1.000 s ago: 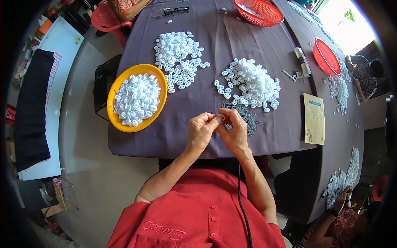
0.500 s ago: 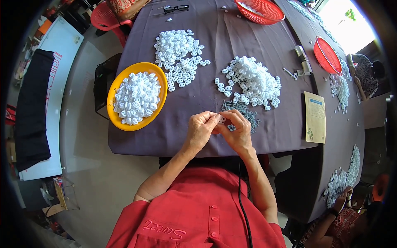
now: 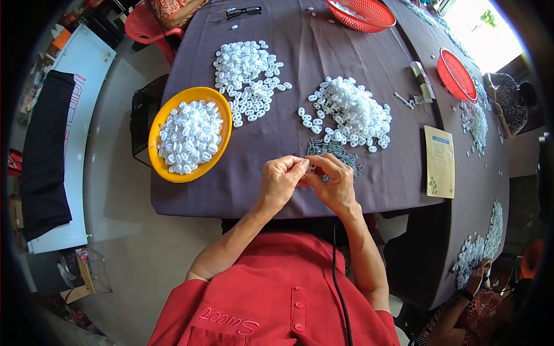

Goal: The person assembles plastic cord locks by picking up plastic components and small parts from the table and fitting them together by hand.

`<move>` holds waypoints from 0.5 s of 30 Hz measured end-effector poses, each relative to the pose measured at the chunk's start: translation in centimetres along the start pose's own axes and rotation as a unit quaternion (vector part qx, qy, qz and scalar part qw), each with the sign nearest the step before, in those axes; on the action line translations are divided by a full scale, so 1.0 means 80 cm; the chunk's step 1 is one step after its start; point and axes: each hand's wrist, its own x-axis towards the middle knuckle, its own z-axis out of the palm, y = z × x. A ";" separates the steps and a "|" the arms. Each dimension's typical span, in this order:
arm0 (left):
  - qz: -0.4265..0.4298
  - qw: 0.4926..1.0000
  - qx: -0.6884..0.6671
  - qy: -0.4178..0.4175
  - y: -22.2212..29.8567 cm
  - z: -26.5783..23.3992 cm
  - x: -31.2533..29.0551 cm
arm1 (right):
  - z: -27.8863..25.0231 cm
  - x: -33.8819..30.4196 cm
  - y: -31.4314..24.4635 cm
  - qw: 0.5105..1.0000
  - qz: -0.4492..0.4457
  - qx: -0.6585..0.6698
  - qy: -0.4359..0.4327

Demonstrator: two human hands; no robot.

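My left hand and my right hand meet near the table's front edge, fingertips pinched together. Between them is a small white oval plastic piece with two holes, mostly covered by the fingers. Just beyond my right hand lies a pile of small grey screws, partly hidden by it. Behind the screws is a heap of white two-holed pieces. Another white heap spreads farther left. A yellow oval basin full of similar white pieces stands left of my hands.
A dark cloth covers the table. Red baskets stand at the far side and right. A tan paper packet lies right, near a pale box-shaped object. Glasses lie far off. Other people sit around the tables.
My fingers have shifted only slightly around the white piece, the right hand turning a little. Otherwise the scene looks the same.
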 end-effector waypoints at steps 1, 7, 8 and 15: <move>0.000 1.000 0.000 0.000 0.001 0.000 -0.001 | 0.000 0.000 0.000 1.000 -0.006 0.002 -0.001; -0.001 1.000 -0.022 0.002 0.002 0.001 -0.003 | -0.001 0.002 0.000 1.000 -0.025 -0.002 0.012; -0.004 1.000 -0.022 -0.005 0.003 0.000 -0.002 | -0.001 0.002 0.001 1.000 -0.026 -0.002 0.012; -0.047 0.997 -0.045 -0.034 0.003 -0.006 -0.002 | -0.001 0.001 0.004 0.999 -0.033 0.002 -0.006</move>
